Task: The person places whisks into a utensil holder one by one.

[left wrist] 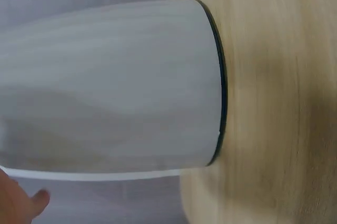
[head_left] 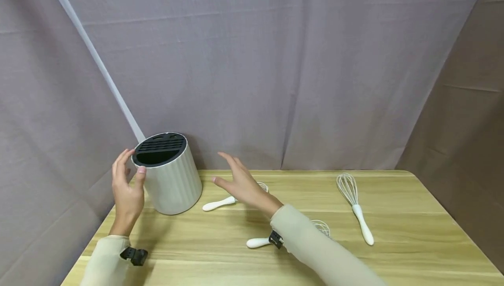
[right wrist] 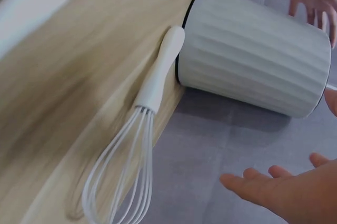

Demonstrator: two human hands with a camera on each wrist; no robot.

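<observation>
The white holder [head_left: 170,176] stands near the worktop's [head_left: 393,259] back left corner, nothing in it yet. Three whisks lie flat. The left hand [head_left: 127,190] touches its rim, fingers loose; the right hand [head_left: 242,184] is spread, empty. Only the right wrist view shows a whisk [right wrist: 142,129] handle touching the holder's base.

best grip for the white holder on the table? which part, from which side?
Take the holder by its ribbed wall, one hand on each side, near the rim. It stands upright and looks too wide for one hand; the black slotted insert fills the top, so gripping from above looks poor. The left hand is already at its left side, thumb at the rim; the right hand can close from the right.
</observation>
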